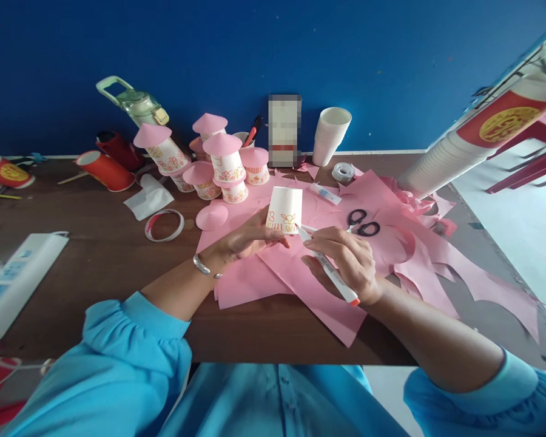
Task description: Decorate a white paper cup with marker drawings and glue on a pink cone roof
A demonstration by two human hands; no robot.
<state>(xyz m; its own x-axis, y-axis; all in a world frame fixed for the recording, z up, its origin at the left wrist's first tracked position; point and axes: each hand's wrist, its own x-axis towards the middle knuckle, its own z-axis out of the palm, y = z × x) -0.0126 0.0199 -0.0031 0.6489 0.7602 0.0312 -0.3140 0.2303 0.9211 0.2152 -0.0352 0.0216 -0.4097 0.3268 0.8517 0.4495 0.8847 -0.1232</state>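
My left hand (pixel 253 235) grips a white paper cup (pixel 284 205) turned upside down, its wider end low. Orange and yellow flowers and short strokes are drawn round the lower part of the cup. In my right hand (pixel 346 261) is a white marker (pixel 334 278) with an orange end, held like a pen. Its tip is at the cup's lower right edge; whether it touches cannot be made out. Beneath both hands lie pink paper sheets (pixel 241 282). Behind the left hand stand several decorated cups with pink cone roofs (pixel 222 144).
Black-handled scissors (pixel 363 223), a glue tube (pixel 326 194) and a tape roll (pixel 343 172) lie on pink scraps at right. Stacked white cups (pixel 330 136) stand by the blue wall. Left are another tape roll (pixel 164 225), a red cup (pixel 105 171), a bottle (pixel 141 106) and a power strip (pixel 27 282).
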